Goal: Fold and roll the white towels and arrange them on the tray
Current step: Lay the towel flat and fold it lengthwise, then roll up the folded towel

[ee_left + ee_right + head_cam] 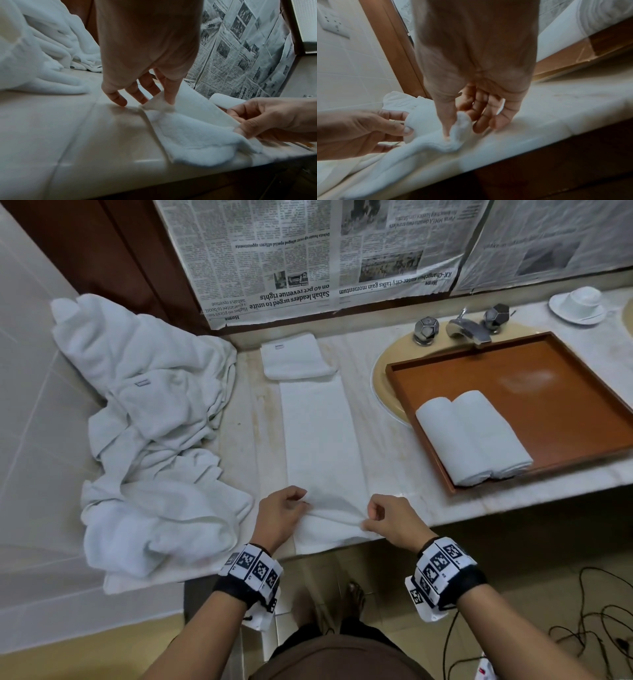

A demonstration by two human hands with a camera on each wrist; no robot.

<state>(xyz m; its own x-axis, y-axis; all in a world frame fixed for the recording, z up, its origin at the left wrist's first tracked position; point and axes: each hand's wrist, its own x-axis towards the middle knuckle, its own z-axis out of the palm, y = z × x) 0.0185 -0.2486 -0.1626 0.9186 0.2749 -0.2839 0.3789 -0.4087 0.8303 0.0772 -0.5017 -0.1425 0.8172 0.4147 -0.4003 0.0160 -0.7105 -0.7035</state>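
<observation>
Right now both hands work the near end of the long white terry towel (322,440), which lies folded into a narrow strip on the pale marble counter (387,405), its near end overhanging the counter's front edge. The left hand (281,517) pinches the strip's left edge between thumb and forefinger, the other fingers loosely spread; the right hand (390,518) pinches the right edge the same way, and the cloth bunches in a ridge between them.

Several things could spoil the roll. If one hand lifts or turns ahead of the other, the first turn will probably go on skewed and the roll will come out cone-shaped. The overhanging end could drag the strip toward the floor if the pinch loosens. A slack first turn would likely leave a fat, soft roll that does not match the two rolled white towels (476,436) lying side by side, touching, at the near left of the brown wooden tray (582,419) set over the sink. The heap of crumpled white towels (147,433) lies just beside the left hand and could snag.
</observation>
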